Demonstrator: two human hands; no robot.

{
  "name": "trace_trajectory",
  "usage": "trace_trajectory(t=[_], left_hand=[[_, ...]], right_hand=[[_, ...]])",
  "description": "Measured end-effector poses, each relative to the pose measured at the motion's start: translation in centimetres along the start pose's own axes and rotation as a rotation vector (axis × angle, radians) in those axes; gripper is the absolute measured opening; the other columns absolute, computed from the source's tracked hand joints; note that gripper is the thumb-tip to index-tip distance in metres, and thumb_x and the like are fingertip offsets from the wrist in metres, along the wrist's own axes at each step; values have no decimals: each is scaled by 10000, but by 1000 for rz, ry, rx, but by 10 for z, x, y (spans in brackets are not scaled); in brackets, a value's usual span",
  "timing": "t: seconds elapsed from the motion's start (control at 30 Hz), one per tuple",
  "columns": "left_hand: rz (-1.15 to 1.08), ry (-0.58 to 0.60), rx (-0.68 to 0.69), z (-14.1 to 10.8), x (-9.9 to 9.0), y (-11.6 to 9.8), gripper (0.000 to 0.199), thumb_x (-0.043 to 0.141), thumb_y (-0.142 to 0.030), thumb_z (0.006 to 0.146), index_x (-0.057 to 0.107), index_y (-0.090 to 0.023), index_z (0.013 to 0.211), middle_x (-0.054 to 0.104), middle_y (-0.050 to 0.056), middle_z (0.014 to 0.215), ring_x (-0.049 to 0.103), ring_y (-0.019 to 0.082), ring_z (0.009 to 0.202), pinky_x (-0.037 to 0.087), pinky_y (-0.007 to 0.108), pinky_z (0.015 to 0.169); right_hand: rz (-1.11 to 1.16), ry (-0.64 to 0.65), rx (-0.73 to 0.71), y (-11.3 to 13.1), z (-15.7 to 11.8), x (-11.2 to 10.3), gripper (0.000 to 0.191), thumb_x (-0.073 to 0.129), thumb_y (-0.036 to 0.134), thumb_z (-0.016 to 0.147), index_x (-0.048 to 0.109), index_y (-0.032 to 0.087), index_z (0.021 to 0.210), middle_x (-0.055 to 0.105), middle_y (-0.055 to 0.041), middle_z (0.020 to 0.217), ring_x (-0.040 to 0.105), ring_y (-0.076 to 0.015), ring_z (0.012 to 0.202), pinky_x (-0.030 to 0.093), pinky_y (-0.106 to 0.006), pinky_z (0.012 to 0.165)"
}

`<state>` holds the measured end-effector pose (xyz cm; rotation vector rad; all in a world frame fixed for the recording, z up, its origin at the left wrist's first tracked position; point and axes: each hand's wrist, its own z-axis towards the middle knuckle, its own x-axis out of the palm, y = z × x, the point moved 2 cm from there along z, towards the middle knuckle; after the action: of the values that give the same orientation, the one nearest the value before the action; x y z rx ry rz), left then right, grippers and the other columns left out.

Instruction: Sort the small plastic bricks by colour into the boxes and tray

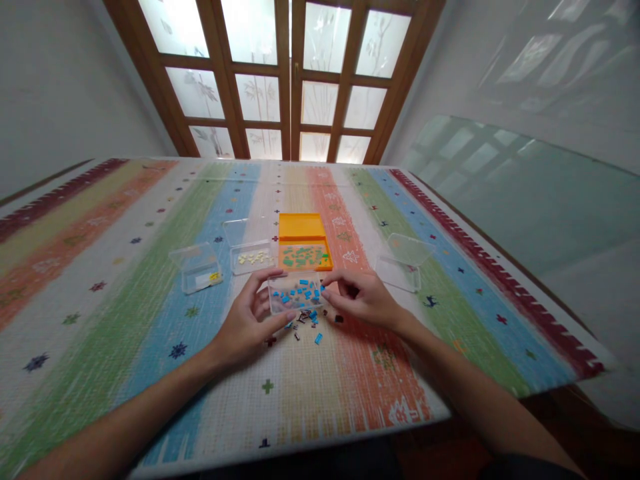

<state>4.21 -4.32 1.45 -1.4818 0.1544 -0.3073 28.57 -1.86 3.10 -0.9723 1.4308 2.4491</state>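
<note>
A clear plastic box (295, 305) with several small blue toy bricks (303, 283) inside is in my left hand (255, 308), gripped between the thumb in front and the fingers behind. My right hand (361, 297) is at the box's right edge, thumb and forefinger pinched around a small blue brick (323, 289). Below the box, a loose pile of dark brown and blue bricks (305, 319) lies on the cloth, partly hidden by the box. One blue brick (319, 339) lies nearer to me, and a dark brick (339, 319) lies under my right hand.
Behind my hands stands an open orange case (303, 227) with green pieces (303, 255). Left of it are an open clear box (245, 270) of pale yellow pieces and another (193, 287) with a few yellow ones. An open clear box (400, 277) stands right, on the striped tablecloth (240, 413).
</note>
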Motion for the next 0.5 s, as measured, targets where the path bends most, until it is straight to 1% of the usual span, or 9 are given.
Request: trace_trajectory(t=[0.1,0.2,0.27,0.37,0.5], left_hand=[[27,27,0,-2,4,-2,607,858,-224,793,536,-266,1305,682,76,1283,736,252,1099,637,428,987],[45,48,10,-4,7,-3,589,849,-229,806,543,-277,1307,688,74,1269,715,270,1153,633,434,1001],[51,63,16,-5,8,-3,581,842,-232,813,542,-267,1308,697,81,1245,716,276,1152,635,441,995],[52,70,28,-5,8,-1,589,838,-220,813,538,-248,1319,693,92,1250,728,263,1126,634,432,991],[43,85,43,-5,8,1,585,840,-208,807,548,-241,1313,693,96,1261,729,255,1129,621,422,1009]], right_hand=[[-94,-17,-21,2,1,3,221,597,361,958,700,171,1006,479,81,567,421,-87,487,318,-237,540],[-196,17,-10,0,1,6,216,578,339,965,703,170,1013,542,55,600,468,-97,527,325,-237,565],[-246,37,3,-1,1,7,209,563,332,970,701,178,1005,563,46,607,473,-102,540,318,-238,571],[-278,53,11,0,2,10,210,545,334,976,690,183,983,560,41,602,468,-110,547,313,-244,576],[-251,101,-10,6,3,14,163,574,309,942,674,180,947,536,42,601,464,-117,562,313,-250,584]])
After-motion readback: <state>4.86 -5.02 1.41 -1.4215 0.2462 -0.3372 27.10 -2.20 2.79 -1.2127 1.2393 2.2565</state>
